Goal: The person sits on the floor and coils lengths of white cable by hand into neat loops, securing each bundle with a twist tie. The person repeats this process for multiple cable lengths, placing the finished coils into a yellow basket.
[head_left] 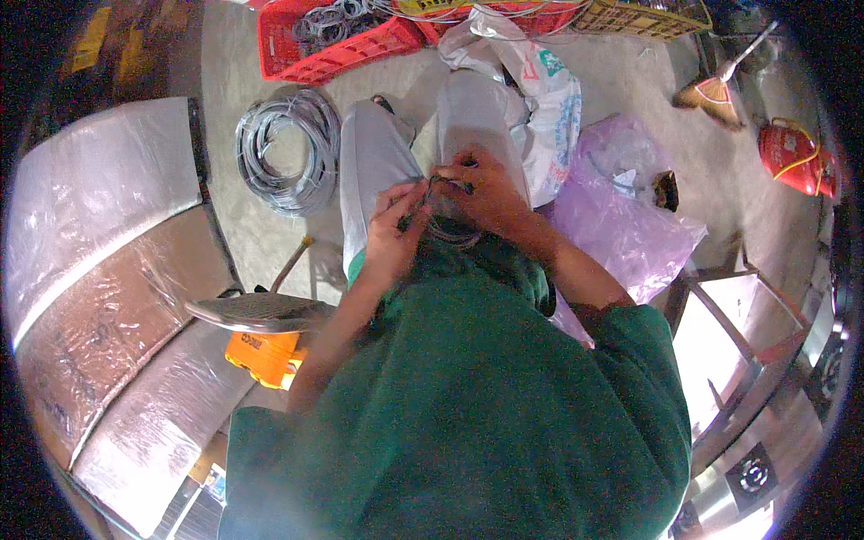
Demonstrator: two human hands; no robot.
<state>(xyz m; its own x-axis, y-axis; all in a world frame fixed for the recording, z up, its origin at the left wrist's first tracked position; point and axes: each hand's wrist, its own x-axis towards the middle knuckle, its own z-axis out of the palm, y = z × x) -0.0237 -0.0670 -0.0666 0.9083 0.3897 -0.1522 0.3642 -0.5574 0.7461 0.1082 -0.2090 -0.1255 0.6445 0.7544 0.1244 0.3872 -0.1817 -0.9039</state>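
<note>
Over my lap, my left hand [397, 225] and my right hand [484, 191] meet, fingers closed in a pinch. Between them runs a thin dark cable [435, 183], gripped from both sides; its ends are too small and dim to make out. Just below the fingers, loops of thin cable [454, 238] lie against my green shirt, partly hidden by the hands. My grey trouser legs reach forward under both hands.
A large coil of grey cable [288, 153] lies on the floor at left. Red crates [346, 49] stand ahead, one holding cable coils. To the right are a purple plastic bag [621, 225], a broom [720, 94] and a red bag [795, 157]. Wrapped boxes [117, 261] flank my left.
</note>
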